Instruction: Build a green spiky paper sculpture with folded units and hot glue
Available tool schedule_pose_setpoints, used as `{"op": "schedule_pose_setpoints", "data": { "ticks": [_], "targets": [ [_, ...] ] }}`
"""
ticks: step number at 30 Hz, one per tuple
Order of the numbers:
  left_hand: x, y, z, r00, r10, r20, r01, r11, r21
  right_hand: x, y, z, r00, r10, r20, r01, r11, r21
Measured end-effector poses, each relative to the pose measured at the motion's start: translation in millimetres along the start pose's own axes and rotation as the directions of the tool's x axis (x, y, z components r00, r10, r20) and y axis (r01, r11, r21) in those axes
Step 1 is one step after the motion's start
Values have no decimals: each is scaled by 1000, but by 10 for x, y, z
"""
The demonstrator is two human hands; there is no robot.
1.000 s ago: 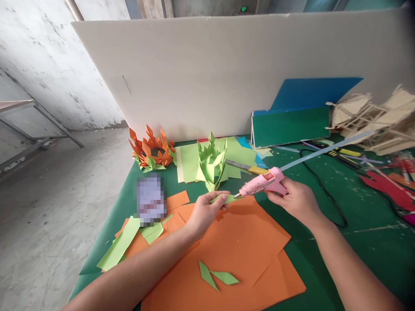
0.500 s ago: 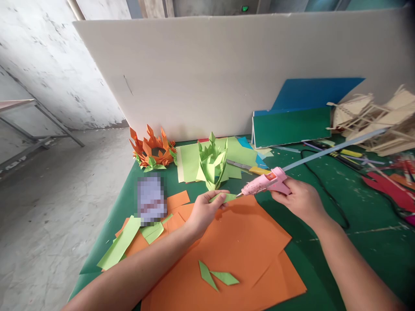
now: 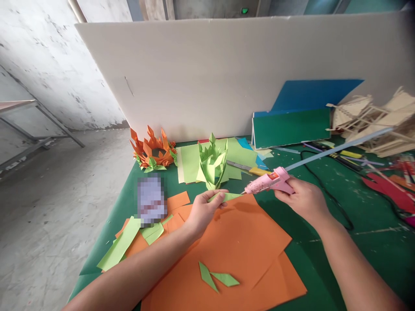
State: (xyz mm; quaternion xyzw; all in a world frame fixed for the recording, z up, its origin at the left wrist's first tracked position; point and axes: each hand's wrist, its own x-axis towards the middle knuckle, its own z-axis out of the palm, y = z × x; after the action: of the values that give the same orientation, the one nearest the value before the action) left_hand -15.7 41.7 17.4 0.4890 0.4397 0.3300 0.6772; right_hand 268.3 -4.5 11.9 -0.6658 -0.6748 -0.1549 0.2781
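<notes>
My left hand pinches a small folded green paper piece between thumb and fingers. My right hand is wrapped round the handle of a pink glue gun, whose nozzle is at the free end of that piece. A long pale glue stick juts from the gun's back. Just beyond my left hand stands a green folded-paper crown shape. Two loose folded green paper pieces lie on the large orange paper sheets below.
An orange paper crown stands at the back left, near a blurred-out rectangle. Paper scraps lie at left. A yellow utility knife rests behind the gun. Black cable and a wooden-stick model are at right; a white board stands behind.
My right hand has drawn the glue gun slightly to the right, moving its nozzle toward the tip of the green piece. My left hand has stayed nearly still.
</notes>
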Motion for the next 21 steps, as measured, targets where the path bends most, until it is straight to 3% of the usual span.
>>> {"op": "schedule_pose_setpoints", "data": {
  "ticks": [6,9,13,17,21],
  "targets": [
    [-60,58,31,990,134,-32,-134,991,-1,16,-19,-54,974,218,67,-226,963,148],
    [-68,80,52,974,210,-81,-215,975,-61,39,5,-60,926,301,227,-358,893,274],
    [-39,87,50,955,281,-95,-289,953,-89,47,85,3,831,322,454,-507,773,381],
    [3,115,2,938,325,-122,-333,941,-53,34,146,67,783,390,485,-559,782,274],
    [16,168,-36,918,363,-162,-371,928,-24,23,200,92,798,420,431,-508,854,108]
  ]
}}
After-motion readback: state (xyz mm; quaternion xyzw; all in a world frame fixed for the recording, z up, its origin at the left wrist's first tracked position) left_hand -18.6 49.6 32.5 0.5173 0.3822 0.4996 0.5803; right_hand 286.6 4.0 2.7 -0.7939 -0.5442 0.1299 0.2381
